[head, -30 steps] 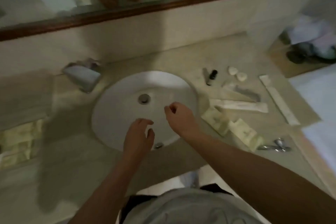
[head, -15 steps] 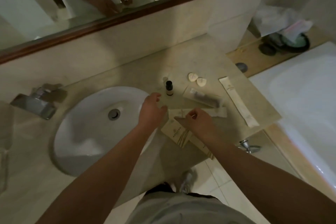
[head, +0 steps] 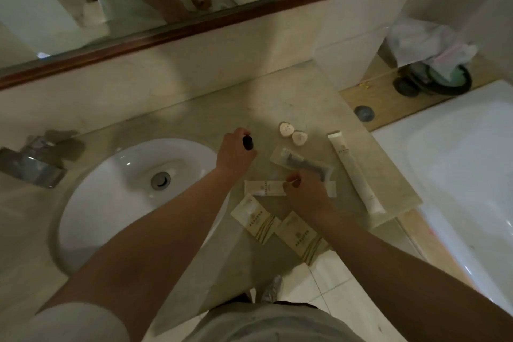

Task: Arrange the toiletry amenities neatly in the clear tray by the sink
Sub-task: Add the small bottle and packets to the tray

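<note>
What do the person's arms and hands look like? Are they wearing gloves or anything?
No gloves. Both the left hand and the right hand are bare, and so are the forearms, with no watch, bracelet or ring that I can see. Near the bottom left corner a light grey short sleeve covers the upper left arm. The right arm's sleeve is out of view.

Dim, warm greenish cast. Soft shadow pools on bench (head: pixel 302 97) toward 12 o'clock. Glare on sink (head: pixel 125 164) at 9, bathtub (head: pixel 458 164) at 3. Wide-angle bending at edges; grainy, soft throughout.
</note>
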`<state>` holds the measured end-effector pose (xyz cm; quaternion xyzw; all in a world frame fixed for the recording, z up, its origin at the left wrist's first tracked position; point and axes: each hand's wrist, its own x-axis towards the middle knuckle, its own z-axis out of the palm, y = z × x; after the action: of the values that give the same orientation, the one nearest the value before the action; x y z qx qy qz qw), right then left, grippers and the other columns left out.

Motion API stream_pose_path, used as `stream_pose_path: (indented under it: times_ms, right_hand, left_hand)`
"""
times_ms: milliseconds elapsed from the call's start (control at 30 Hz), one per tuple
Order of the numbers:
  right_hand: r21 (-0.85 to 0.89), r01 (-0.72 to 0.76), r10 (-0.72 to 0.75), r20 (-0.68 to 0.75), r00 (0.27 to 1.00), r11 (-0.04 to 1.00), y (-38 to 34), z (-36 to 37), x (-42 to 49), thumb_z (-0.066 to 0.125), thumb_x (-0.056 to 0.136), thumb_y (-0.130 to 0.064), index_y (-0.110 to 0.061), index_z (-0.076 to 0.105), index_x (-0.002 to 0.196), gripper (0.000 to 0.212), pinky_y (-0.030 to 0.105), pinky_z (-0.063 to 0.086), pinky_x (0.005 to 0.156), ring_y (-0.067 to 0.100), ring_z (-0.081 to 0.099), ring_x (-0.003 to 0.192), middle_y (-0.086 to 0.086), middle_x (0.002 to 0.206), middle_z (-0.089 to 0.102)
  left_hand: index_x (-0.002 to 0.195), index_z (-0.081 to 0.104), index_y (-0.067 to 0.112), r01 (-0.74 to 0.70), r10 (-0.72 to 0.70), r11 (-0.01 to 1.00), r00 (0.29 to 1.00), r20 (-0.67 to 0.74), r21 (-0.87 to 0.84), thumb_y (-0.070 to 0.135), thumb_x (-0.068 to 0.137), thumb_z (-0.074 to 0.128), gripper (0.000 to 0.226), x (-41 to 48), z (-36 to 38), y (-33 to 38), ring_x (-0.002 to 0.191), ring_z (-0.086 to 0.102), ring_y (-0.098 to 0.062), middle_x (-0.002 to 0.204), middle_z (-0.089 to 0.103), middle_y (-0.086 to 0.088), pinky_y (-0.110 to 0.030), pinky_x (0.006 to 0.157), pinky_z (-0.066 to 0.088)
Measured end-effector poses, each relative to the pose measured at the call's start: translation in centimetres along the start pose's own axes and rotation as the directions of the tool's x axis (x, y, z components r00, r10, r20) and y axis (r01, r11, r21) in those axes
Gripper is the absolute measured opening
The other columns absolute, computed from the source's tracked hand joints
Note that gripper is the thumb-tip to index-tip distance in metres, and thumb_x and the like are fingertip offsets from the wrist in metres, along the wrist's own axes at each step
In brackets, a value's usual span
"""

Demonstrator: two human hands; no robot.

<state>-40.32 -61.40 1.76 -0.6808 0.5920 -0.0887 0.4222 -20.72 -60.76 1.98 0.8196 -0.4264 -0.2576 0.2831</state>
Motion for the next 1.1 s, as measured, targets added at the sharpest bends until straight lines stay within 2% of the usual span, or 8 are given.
stream_pose_path:
  times_ms: [267,400,600,767,867,933,1033,1100]
  right_hand:
    - [-0.125,0.096,-0.086,0.086,0.993,0.988,0.0,0.2,-0.2,0.062,0.088,-0.023,-0.022,0.062,0.101,0.013,0.028,0.047,0.071,0.014,0.061,0.09,-0.007,0.092,0.06]
    - [-0.231,0.182,-0.131,0.218,0.967,0.956,-0.9,1.0,-1.4,0.061,0.085,-0.044,-0.027,0.058,0.103,0.025,0.029,0.047,0.066,0.012,0.061,0.084,-0.006,0.095,0.063]
    - [-0.366,0.325,-0.179,0.38,0.907,0.872,-0.5,3.8,-2.6,0.07,0.075,-0.05,-0.025,0.052,0.129,0.062,0.039,0.052,0.086,0.021,0.063,0.106,-0.002,0.119,0.064]
    - [-0.387,0.34,-0.218,0.324,0.92,0.857,-0.8,4.8,-2.9,0.058,0.081,-0.034,-0.028,0.057,0.123,0.043,0.039,0.055,0.082,0.024,0.066,0.1,0.001,0.11,0.068]
    - [-0.37,0.407,-0.283,0.346,0.894,0.835,-1.7,5.9,-3.9,0.058,0.082,-0.031,-0.018,0.06,0.089,0.015,0.032,0.048,0.065,0.024,0.063,0.081,0.003,0.085,0.064]
    - [-0.337,0.435,-0.304,0.376,0.875,0.835,-3.1,6.5,-5.1,0.059,0.082,-0.029,-0.02,0.052,0.075,0.014,0.03,0.038,0.056,0.02,0.055,0.068,0.0,0.072,0.056]
    - [-0.249,0.526,-0.4,0.417,0.816,0.813,-6.0,7.6,-6.2,0.058,0.082,-0.027,-0.021,0.046,0.078,0.014,0.032,0.036,0.057,0.022,0.05,0.069,-0.002,0.073,0.051]
    - [-0.241,0.592,-0.46,0.435,0.774,0.769,-8.3,8.6,-6.7,0.058,0.083,-0.028,-0.02,0.048,0.08,0.013,0.033,0.038,0.056,0.022,0.051,0.069,-0.001,0.076,0.053]
  left_hand:
    - [0.1,0.063,0.015,0.022,-0.021,0.998,1.0,-0.01,0.063,0.02,0.077,0.07,0.025,-0.1,-0.1,-0.2,0.084,0.055,-0.021,0.099,0.056,-0.007,-0.029,0.069,0.04]
    - [0.1,0.063,0.016,0.018,-0.017,0.999,0.999,-0.027,0.041,0.021,0.078,0.069,0.024,-1.2,-0.9,-0.1,0.082,0.054,-0.019,0.098,0.055,-0.004,-0.026,0.063,0.037]
    - [0.097,0.064,0.017,0.008,-0.008,1.0,0.999,-0.046,-0.011,0.022,0.078,0.069,0.02,-4.1,-2.3,-0.8,0.078,0.059,-0.018,0.095,0.06,-0.002,-0.025,0.062,0.043]
    - [0.094,0.061,0.015,0.084,-0.085,0.994,0.996,-0.003,-0.075,0.027,0.079,0.071,0.021,-6.2,-4.7,-1.6,0.078,0.06,-0.02,0.089,0.064,-0.003,-0.034,0.066,0.049]
    - [0.093,0.06,0.015,0.132,-0.131,0.979,0.991,0.017,-0.154,0.026,0.083,0.067,0.016,-8.6,-6.3,-2.8,0.073,0.065,-0.02,0.082,0.068,-0.004,-0.034,0.066,0.054]
    - [0.099,0.06,0.016,0.172,-0.174,0.96,0.985,0.012,-0.219,0.021,0.087,0.061,0.013,-10.5,-7.8,-3.9,0.071,0.065,-0.018,0.082,0.068,-0.006,-0.032,0.067,0.055]
    - [0.117,0.061,0.021,0.192,-0.188,0.923,0.981,0.044,-0.332,0.01,0.091,0.053,0.029,-13.1,-11.0,-6.4,0.073,0.063,-0.015,0.089,0.067,-0.007,-0.028,0.072,0.055]
    - [0.111,0.067,0.015,0.184,-0.194,0.892,0.981,0.019,-0.413,0.006,0.09,0.053,0.028,-14.9,-13.7,-8.5,0.074,0.063,-0.015,0.093,0.068,-0.01,-0.031,0.078,0.056]
